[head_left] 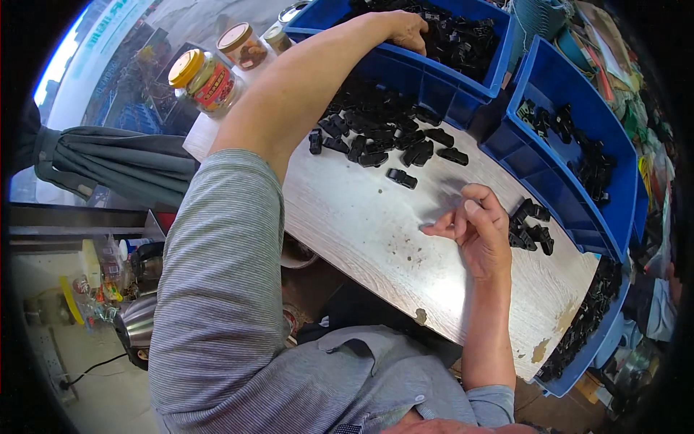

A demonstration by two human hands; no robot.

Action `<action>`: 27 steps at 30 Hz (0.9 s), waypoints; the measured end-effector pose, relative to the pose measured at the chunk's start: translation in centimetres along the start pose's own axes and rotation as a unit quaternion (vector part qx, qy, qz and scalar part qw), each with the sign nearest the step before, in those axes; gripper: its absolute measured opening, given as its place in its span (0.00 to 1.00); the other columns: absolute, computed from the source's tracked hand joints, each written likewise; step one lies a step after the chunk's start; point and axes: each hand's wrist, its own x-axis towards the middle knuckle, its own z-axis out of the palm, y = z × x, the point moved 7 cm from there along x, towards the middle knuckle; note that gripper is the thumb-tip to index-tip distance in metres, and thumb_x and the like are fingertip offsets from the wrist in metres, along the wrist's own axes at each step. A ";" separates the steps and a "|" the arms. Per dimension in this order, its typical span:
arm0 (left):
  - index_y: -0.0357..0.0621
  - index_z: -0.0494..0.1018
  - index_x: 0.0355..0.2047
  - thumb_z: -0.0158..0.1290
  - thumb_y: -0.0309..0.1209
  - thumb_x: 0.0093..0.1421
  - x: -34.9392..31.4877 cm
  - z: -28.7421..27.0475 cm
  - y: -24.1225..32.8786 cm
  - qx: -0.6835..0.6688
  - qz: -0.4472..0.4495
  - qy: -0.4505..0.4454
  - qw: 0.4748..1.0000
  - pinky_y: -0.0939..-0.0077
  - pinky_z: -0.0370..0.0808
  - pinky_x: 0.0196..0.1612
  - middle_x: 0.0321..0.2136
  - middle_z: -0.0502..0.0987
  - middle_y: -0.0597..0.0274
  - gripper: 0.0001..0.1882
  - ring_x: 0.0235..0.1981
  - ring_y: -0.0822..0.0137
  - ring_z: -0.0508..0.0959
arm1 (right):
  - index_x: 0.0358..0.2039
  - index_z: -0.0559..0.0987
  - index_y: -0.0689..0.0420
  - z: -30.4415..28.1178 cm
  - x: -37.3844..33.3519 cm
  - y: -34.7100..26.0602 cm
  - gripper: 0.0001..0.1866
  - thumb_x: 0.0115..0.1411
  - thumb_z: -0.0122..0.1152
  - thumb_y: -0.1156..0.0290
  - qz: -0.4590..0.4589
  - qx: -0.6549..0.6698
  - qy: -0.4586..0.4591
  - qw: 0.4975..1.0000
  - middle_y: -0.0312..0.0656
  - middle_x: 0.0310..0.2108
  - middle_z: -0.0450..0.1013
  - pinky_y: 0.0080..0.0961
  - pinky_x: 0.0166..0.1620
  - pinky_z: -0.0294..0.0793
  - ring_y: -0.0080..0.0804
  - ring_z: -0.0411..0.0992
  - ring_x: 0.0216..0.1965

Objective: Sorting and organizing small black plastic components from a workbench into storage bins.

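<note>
My left hand (409, 33) reaches over the near rim of a blue bin (463, 81) at the top, among many small black plastic parts (463, 45). Its fingertips are hidden, so what they grip, if anything, does not show. Above the light wood-grain table (361, 210), my right hand (477, 228) is palm up with fingers loosely bent and apart; I see nothing in it. A loose pile of black plastic clips (379, 130) lies between the two hands, with a single clip (402, 179) nearer me. A smaller group of black parts (531, 230) sits just right of my right hand.
At right stands a second blue bin (578, 155), partly filled with black parts. A lower blue bin (589, 325) of small dark parts is beside the table's right end. A yellow-lidded jar (206, 83) and a brown-labelled jar (242, 46) stand left of my left arm.
</note>
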 end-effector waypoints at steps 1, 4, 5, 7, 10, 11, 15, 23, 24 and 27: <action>0.52 0.73 0.61 0.65 0.48 0.44 0.0 0.1 -0.8 0.003 -0.004 0.001 1.000 0.59 0.74 0.58 0.54 0.78 0.49 0.41 0.55 0.51 0.78 | 0.50 0.72 0.61 0.2 0.0 0.1 0.15 0.66 0.56 0.69 0.001 0.001 -0.005 1.000 0.40 0.20 0.67 0.61 0.44 0.82 0.43 0.78 0.31; 0.52 0.75 0.58 0.65 0.48 0.44 -0.7 -0.5 1.3 -0.051 0.018 -0.006 0.999 0.59 0.75 0.56 0.51 0.80 0.49 0.39 0.53 0.50 0.79 | 0.50 0.72 0.61 -0.6 -0.1 -0.3 0.14 0.66 0.56 0.69 -0.008 -0.001 0.015 1.000 0.40 0.20 0.67 0.61 0.44 0.82 0.43 0.78 0.31; 0.52 0.76 0.57 0.66 0.48 0.44 -1.0 -1.0 1.3 -0.062 0.028 -0.009 0.998 0.59 0.76 0.55 0.50 0.80 0.49 0.38 0.52 0.50 0.79 | 0.49 0.72 0.61 -0.5 -0.1 -0.4 0.14 0.66 0.56 0.70 -0.004 0.001 0.010 1.000 0.40 0.20 0.67 0.61 0.44 0.82 0.43 0.78 0.31; 0.54 0.77 0.55 0.66 0.49 0.42 -0.7 -1.5 -0.4 -0.053 0.051 0.058 0.996 0.58 0.77 0.53 0.48 0.81 0.50 0.37 0.50 0.48 0.80 | 0.49 0.72 0.61 0.3 0.0 -0.3 0.14 0.66 0.56 0.70 -0.002 0.002 -0.008 1.000 0.40 0.19 0.67 0.61 0.44 0.82 0.43 0.79 0.31; 0.53 0.76 0.56 0.66 0.52 0.44 -2.3 -3.1 2.2 -0.156 0.021 0.031 0.987 0.58 0.77 0.54 0.49 0.80 0.52 0.38 0.50 0.49 0.79 | 0.49 0.72 0.60 -0.9 -0.2 -0.4 0.13 0.65 0.56 0.71 -0.003 0.003 0.014 1.000 0.39 0.19 0.67 0.60 0.44 0.82 0.43 0.79 0.30; 0.51 0.76 0.56 0.65 0.53 0.46 -2.7 -3.8 -0.6 -0.086 0.063 0.129 0.986 0.60 0.77 0.55 0.49 0.81 0.52 0.38 0.50 0.50 0.80 | 0.49 0.72 0.60 0.5 0.0 0.0 0.13 0.65 0.56 0.72 0.007 0.010 -0.013 1.000 0.39 0.19 0.67 0.60 0.43 0.83 0.44 0.79 0.30; 0.49 0.77 0.55 0.66 0.54 0.45 -3.7 -5.8 0.0 -0.157 0.053 0.157 0.974 0.63 0.77 0.53 0.47 0.81 0.48 0.39 0.49 0.52 0.80 | 0.48 0.73 0.60 -0.2 0.1 0.2 0.12 0.65 0.57 0.72 0.006 0.019 -0.001 1.000 0.39 0.19 0.67 0.59 0.43 0.83 0.44 0.79 0.29; 0.38 0.78 0.47 0.66 0.44 0.50 -11.5 -12.2 0.4 -0.268 0.019 0.345 0.899 0.67 0.76 0.44 0.32 0.80 0.52 0.28 0.35 0.59 0.80 | 0.48 0.73 0.60 -0.1 0.0 0.2 0.12 0.65 0.56 0.73 0.013 0.021 -0.008 1.000 0.39 0.19 0.68 0.57 0.43 0.83 0.43 0.79 0.30; 0.38 0.78 0.47 0.66 0.44 0.50 -12.6 -12.1 1.0 -0.270 0.019 0.343 0.900 0.67 0.76 0.44 0.32 0.80 0.52 0.28 0.35 0.59 0.80 | 0.48 0.73 0.60 -0.2 0.0 0.1 0.12 0.65 0.56 0.73 0.010 0.021 -0.005 1.000 0.39 0.19 0.68 0.57 0.43 0.83 0.42 0.79 0.29; 0.38 0.77 0.44 0.65 0.39 0.50 -18.0 -13.0 2.5 -0.230 -0.023 0.445 0.865 0.68 0.77 0.46 0.36 0.81 0.49 0.24 0.39 0.59 0.82 | 0.48 0.73 0.60 -0.3 0.0 0.0 0.12 0.65 0.56 0.73 0.006 0.022 -0.001 1.000 0.39 0.18 0.68 0.57 0.42 0.83 0.42 0.79 0.29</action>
